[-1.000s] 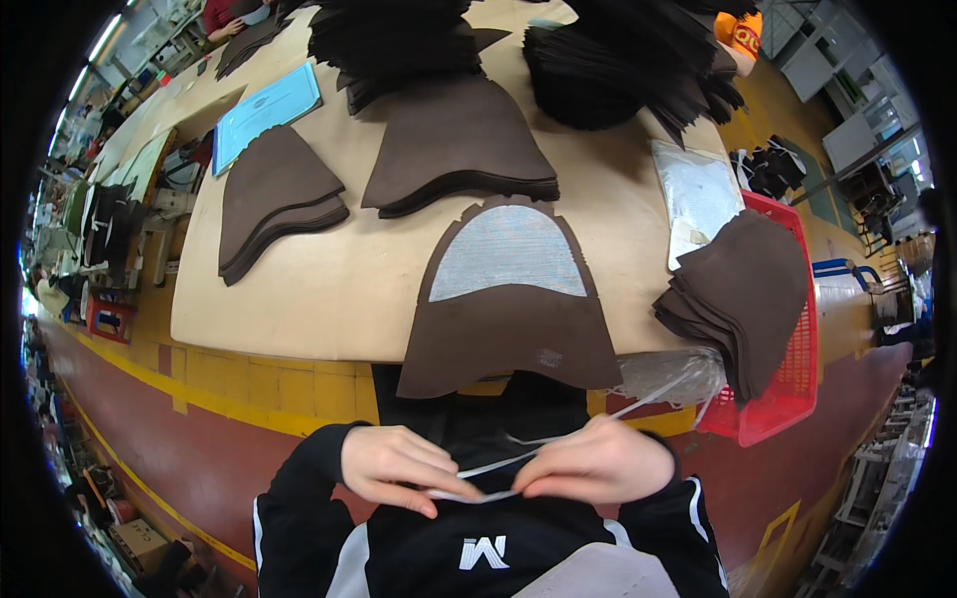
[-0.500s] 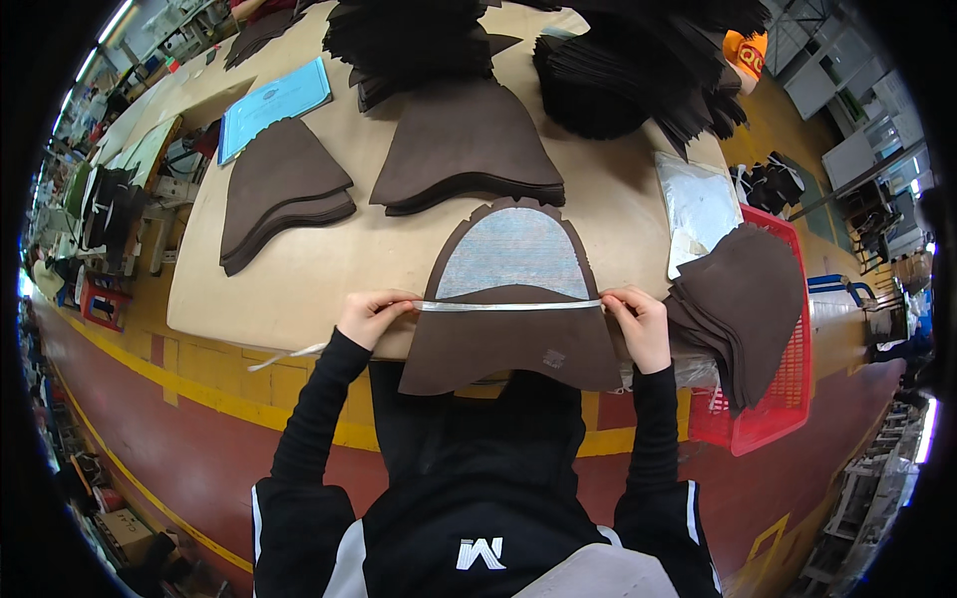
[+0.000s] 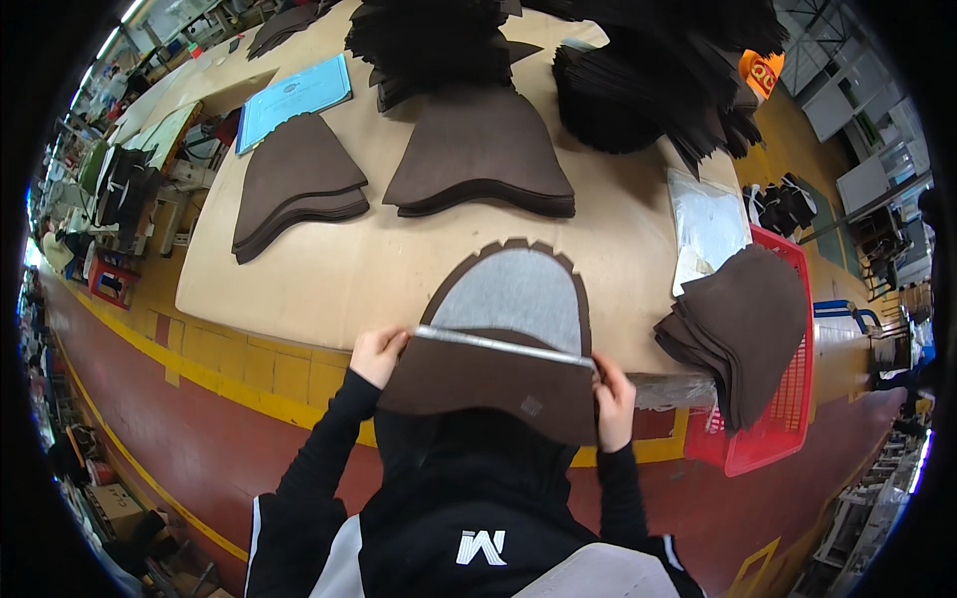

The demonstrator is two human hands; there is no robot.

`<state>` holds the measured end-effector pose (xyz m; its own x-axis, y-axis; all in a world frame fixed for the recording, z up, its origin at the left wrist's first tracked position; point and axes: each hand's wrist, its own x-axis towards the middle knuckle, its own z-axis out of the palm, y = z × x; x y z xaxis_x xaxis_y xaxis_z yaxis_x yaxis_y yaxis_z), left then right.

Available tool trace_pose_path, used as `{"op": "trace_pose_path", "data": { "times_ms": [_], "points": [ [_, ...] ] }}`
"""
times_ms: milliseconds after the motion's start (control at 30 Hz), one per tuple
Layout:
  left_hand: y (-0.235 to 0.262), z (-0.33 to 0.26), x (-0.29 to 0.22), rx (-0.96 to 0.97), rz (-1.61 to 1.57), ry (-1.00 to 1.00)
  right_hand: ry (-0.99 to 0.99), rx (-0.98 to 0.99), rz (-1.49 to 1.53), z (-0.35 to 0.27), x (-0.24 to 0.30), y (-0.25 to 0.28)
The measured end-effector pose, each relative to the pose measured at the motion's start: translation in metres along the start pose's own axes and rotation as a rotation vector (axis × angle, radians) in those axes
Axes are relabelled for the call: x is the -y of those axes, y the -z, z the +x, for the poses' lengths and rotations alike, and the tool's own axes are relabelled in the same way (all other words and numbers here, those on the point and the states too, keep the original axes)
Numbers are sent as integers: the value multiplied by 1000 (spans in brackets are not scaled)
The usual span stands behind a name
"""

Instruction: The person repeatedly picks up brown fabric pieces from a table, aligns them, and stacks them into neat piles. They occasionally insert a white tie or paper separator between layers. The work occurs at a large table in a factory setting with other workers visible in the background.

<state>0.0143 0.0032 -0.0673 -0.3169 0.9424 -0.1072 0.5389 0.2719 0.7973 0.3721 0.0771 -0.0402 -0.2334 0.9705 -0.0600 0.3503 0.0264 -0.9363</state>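
Note:
A dark brown cut leather-like piece (image 3: 469,381) hangs over the table's near edge toward my lap, its rounded, notched top on the table. A light grey patch (image 3: 518,299) covers that rounded top. Slanting across the piece, just below the patch, runs a narrow whitish tape (image 3: 498,346). My left hand (image 3: 379,356) is closed at the piece's left edge, by one end of the tape. At the right edge, by the other end, my right hand (image 3: 613,399) grips the piece with its fingers partly hidden.
On the pale table (image 3: 299,309) lie two brown stacks (image 3: 299,179) (image 3: 478,149), a blue booklet (image 3: 294,100) and tall dark piles (image 3: 638,90) farther back. Right of me, a fanned brown stack (image 3: 748,329) rests on a red basket (image 3: 797,439), near a clear plastic sheet (image 3: 706,224).
The piece has come nearer to me and tilted, its right side lower. My right hand has moved down and slightly left; my left hand is a little lower. The tape, level before, now slants.

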Motion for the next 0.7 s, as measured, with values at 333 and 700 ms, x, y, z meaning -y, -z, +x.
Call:
{"op": "trace_pose_path", "data": {
  "times_ms": [333, 700],
  "points": [
    [-18, -51, -14, -62, -451, 306, -431, -8, 756, -21, -20, -3],
    [-8, -59, -16, 263, -631, 376, -591, 390, 644, 19, -3, 3]
  ]
}}
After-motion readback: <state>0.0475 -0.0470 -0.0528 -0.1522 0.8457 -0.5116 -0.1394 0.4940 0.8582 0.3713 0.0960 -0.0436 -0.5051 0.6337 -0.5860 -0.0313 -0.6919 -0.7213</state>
